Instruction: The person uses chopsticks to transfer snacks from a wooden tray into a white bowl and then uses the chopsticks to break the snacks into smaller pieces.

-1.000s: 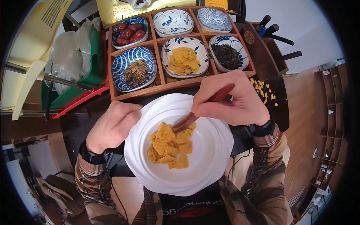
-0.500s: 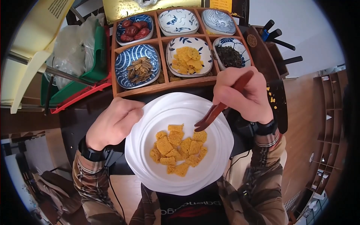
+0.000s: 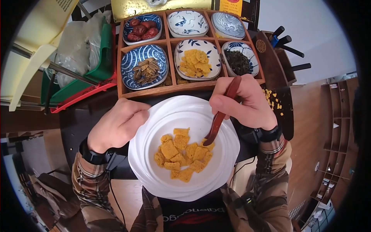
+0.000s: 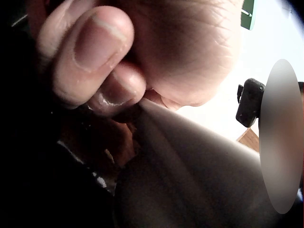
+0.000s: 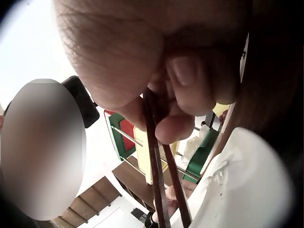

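A white bowl (image 3: 228, 164) with a wavy rim holds several crumbly yellow-orange pieces (image 3: 169, 150), spread over its bottom. My left hand (image 3: 118, 125) grips the bowl's left rim between thumb and curled fingers; the left wrist view shows its fingertips at the edge of the bowl (image 4: 190, 152). Over the bowl's right side, my right hand (image 3: 247, 102) holds reddish-brown wooden tongs (image 3: 218, 121), slanting downward. Their tips overlap a piece at the right of the group. In the right wrist view the two arms of the tongs (image 5: 156, 161) run out from between thumb and fingers.
Beyond the bowl stands a divided wooden tray (image 3: 145, 93) with patterned dishes of red dates (image 3: 145, 31), striped seeds (image 3: 145, 71), yellow flakes (image 3: 194, 63) and dark leaves (image 3: 237, 62). Yellow crumbs (image 3: 273, 100) lie at right. A green bin (image 3: 101, 58) is at left.
The heaped yellow pieces have spread out. The tongs rose away to the right, then came back down onto a piece at the right. The left hand keeps its hold on the rim.
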The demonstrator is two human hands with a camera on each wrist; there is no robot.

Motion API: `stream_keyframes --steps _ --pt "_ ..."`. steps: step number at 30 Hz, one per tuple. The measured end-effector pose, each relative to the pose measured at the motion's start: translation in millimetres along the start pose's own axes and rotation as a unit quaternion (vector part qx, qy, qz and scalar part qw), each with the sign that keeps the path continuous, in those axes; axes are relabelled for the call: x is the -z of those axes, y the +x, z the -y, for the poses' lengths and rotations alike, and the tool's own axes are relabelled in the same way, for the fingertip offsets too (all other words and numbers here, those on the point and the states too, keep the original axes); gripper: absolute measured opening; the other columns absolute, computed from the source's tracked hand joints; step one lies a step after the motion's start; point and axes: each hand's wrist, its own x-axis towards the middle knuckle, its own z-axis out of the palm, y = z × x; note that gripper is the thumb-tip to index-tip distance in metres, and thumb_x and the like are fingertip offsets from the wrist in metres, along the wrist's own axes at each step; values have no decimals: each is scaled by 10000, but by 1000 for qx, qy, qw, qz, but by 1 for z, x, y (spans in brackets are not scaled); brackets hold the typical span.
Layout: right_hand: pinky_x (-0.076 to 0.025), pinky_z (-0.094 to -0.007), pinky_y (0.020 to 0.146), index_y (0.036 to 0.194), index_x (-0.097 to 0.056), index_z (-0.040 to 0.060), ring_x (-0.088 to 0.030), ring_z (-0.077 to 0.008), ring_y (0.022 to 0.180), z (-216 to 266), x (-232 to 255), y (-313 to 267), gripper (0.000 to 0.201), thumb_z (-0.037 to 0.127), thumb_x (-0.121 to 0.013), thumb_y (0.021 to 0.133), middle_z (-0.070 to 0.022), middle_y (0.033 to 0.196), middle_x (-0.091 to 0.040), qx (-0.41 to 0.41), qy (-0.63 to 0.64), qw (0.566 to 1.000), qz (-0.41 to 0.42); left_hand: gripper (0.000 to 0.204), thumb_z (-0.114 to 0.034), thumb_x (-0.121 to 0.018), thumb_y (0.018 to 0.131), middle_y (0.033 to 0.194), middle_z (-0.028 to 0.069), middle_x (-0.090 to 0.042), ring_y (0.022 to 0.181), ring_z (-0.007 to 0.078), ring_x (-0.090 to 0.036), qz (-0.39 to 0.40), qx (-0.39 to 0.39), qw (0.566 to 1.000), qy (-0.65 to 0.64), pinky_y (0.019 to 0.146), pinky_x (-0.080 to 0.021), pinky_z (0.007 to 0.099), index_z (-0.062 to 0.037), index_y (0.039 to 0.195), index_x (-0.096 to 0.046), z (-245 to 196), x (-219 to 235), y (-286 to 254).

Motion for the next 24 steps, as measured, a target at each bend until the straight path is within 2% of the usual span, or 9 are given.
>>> stream_keyframes --steps 7,9,11,16,21,22,24 --pt "-433 -219 509 812 -668 -14 -589 -71 565 2 -3 2 189 101 -648 960 -32 702 -660 -10 -11 1000 19 252 -134 -486 900 706 271 -543 659 447 -529 -4 -8 1000 3 613 -449 418 80 799 -572 -1 0 -1" --pt "-399 -217 515 848 -654 9 -547 -43 569 1 -7 0 197 162 -682 969 4 665 -631 -33 22 999 15 252 -134 -487 900 705 270 -542 656 444 -527 -10 -20 1000 7 612 -449 417 81 799 -573 -2 0 -1" --pt "-405 -213 517 856 -659 6 -557 -43 576 2 -9 1 189 153 -673 974 4 670 -633 -42 36 998 10 251 -134 -488 900 697 266 -540 644 434 -527 1 23 1000 -11 613 -451 412 82 808 -577 -2 0 -1" --pt "-411 -205 525 885 -671 0 -564 -43 584 2 -7 0 172 138 -649 987 0 676 -629 -31 76 997 -8 252 -136 -488 902 687 262 -538 635 425 -528 -3 29 999 -16 614 -452 407 82 821 -586 -3 0 -1" --pt "-336 -173 430 920 -672 6 -493 -23 471 5 3 -3 172 132 -599 1010 -23 709 -649 -79 154 982 -82 262 -148 -490 907 685 261 -542 631 419 -537 6 43 999 -16 613 -456 401 81 829 -592 -5 1 -1" --pt "-336 -173 430 920 -672 6 -493 -23 471 3 3 -3 172 132 -599 1010 -23 709 -649 -79 153 982 -81 267 -153 -489 909 683 260 -543 629 416 -541 3 40 999 -16 612 -458 399 81 830 -593 -4 0 -1" --pt "-302 -165 394 928 -662 2 -468 -15 435 -1 2 -3 181 123 -565 1023 -32 707 -652 -38 142 978 -150 272 -157 -488 910 682 259 -544 626 413 -545 -1 37 999 -17 611 -460 397 81 830 -593 -3 0 -2"
